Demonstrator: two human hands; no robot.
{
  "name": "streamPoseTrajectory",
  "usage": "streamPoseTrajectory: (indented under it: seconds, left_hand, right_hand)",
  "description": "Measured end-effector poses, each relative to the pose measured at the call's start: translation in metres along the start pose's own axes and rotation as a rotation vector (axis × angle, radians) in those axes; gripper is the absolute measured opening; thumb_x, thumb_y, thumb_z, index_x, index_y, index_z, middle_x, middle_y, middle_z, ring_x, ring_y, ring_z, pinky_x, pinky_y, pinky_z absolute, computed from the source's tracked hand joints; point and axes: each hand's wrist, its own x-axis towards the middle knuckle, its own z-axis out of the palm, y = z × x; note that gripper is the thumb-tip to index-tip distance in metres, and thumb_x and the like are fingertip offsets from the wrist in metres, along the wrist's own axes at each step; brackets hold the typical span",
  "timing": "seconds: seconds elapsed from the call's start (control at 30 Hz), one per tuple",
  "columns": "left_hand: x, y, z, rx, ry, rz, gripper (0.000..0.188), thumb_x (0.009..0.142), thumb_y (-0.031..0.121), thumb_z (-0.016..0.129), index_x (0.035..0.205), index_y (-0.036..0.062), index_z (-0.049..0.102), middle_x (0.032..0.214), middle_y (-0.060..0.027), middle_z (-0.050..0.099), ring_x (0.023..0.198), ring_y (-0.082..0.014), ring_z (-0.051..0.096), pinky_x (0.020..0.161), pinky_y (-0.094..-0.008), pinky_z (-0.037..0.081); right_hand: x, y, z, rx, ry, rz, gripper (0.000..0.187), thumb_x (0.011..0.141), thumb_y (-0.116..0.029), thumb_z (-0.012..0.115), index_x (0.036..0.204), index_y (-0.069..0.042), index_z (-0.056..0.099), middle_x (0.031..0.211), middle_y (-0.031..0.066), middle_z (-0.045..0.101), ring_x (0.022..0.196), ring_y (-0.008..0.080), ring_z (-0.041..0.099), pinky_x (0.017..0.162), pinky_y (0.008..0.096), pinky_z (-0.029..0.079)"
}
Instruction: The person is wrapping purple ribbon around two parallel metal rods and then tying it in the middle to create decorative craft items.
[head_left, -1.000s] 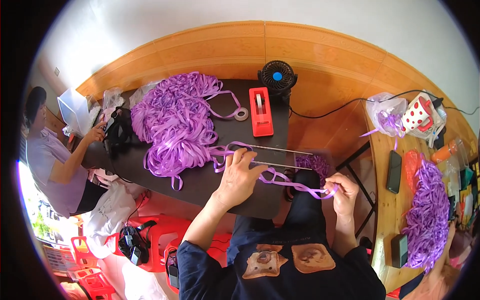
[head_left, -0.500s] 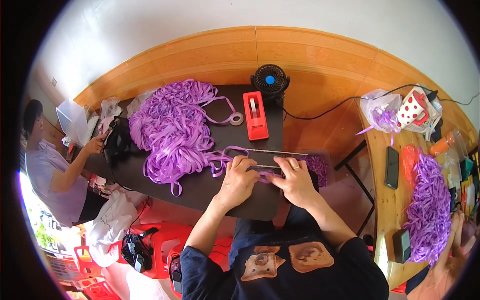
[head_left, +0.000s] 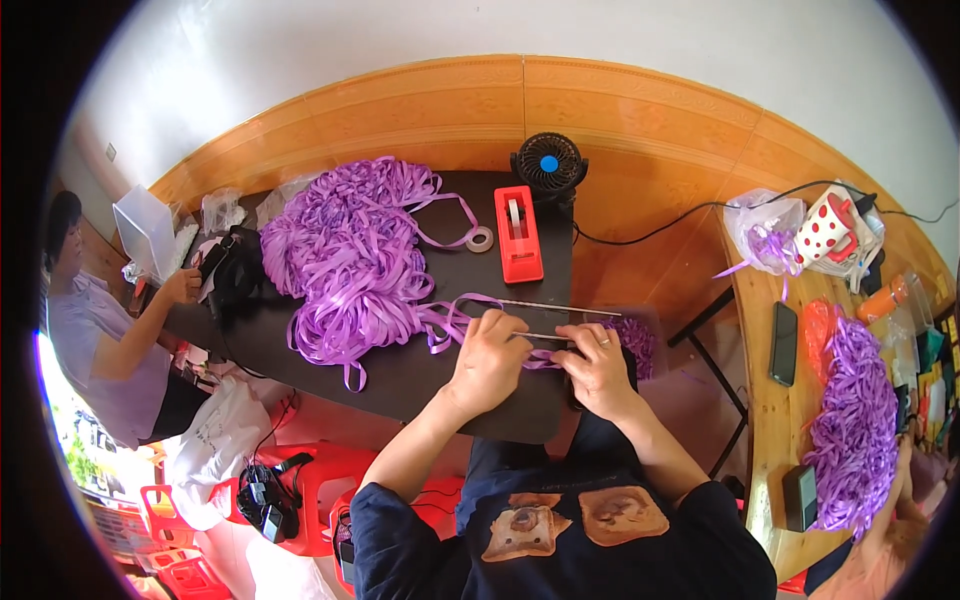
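Observation:
My left hand (head_left: 488,365) is closed at the table's near right edge, its fingers pinched on a purple ribbon (head_left: 540,358). That ribbon spans the short gap to my right hand (head_left: 600,370), also closed, with a ring on one finger. A thin rod (head_left: 545,336) shows between my fingertips; a second thin rod (head_left: 575,307) lies just beyond, roughly parallel, reaching past the table edge. A ribbon loop (head_left: 470,300) passes near the far rod's left end and leads back to a large purple ribbon pile (head_left: 350,265) at the left. My fingers hide the exact grip.
On the dark table (head_left: 450,390) are a red tape dispenser (head_left: 518,235), a tape roll (head_left: 480,239) and a black fan (head_left: 549,165). Beyond its right edge, a bin (head_left: 640,345) holds purple ribbon. A wooden table (head_left: 765,420) stands right. Other people sit left (head_left: 105,320) and right (head_left: 890,530).
My left hand has shifted slightly right and up, and its fingers have changed position. My right fingers have moved a little on the ribbon. The person at left has drawn a hand back slightly.

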Motion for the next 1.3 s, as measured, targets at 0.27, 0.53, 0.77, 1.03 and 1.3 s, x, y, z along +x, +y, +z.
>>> streamPoseTrajectory:
  seconds: [0.27,0.53,0.77,1.03,1.3]
  left_hand:
    - [0.001,-0.026,-0.035,-1.539,0.397,-0.546,0.009,0.091,0.001,0.048,0.087,0.0012,0.057,0.08,-0.0112,0.063,0.072,-0.0191,0.061,0.07,-0.0306,0.049]
    - [0.008,-0.088,-0.149,-1.511,0.787,-0.449,0.011,0.095,0.014,0.048,0.086,0.0068,0.05,0.069,-0.0013,0.044,0.061,-0.0127,0.039,0.055,-0.0276,0.033]
    - [0.006,-0.132,-0.165,-0.813,0.868,-0.594,0.008,0.089,0.007,0.059,0.091,0.0006,0.062,0.075,-0.0038,0.061,0.062,-0.0099,0.054,0.054,-0.0203,0.039]
    - [0.001,-0.074,-0.101,0.197,0.469,-0.354,0.025,0.074,0.002,0.067,0.099,-0.0008,0.065,0.093,-0.0161,0.064,0.091,-0.0298,0.059,0.08,-0.0363,0.046]
    - [-0.007,-0.023,-0.036,0.047,-0.041,-0.11,0.028,0.069,0.003,0.07,0.096,0.0074,0.069,0.103,-0.0105,0.057,0.1,-0.0291,0.05,0.085,-0.0411,0.041]
  right_hand:
    - [-0.005,0.004,-0.014,0.0,-0.117,-0.055,0.019,0.064,-0.003,0.062,0.083,-0.009,0.062,0.103,0.0059,0.058,0.097,0.024,0.051,0.076,0.0377,0.038]
    - [-0.032,0.011,-0.038,-0.08,-0.305,-0.036,0.011,0.064,-0.007,0.062,0.075,-0.008,0.063,0.091,0.0049,0.058,0.09,0.0233,0.051,0.073,0.0367,0.036]
    - [-0.065,0.02,-0.06,0.055,-0.308,0.113,0.012,0.063,-0.003,0.062,0.075,-0.007,0.063,0.087,0.0032,0.059,0.084,0.024,0.053,0.07,0.0363,0.038]
    - [-0.088,0.032,-0.099,0.033,-0.27,0.317,0.011,0.063,0.001,0.058,0.071,-0.006,0.057,0.078,0.0052,0.061,0.076,0.0249,0.056,0.067,0.036,0.037]
    - [-0.102,0.034,-0.106,0.038,-0.167,0.35,0.01,0.065,0.004,0.06,0.072,-0.003,0.057,0.074,0.0064,0.06,0.069,0.026,0.055,0.065,0.0354,0.037]
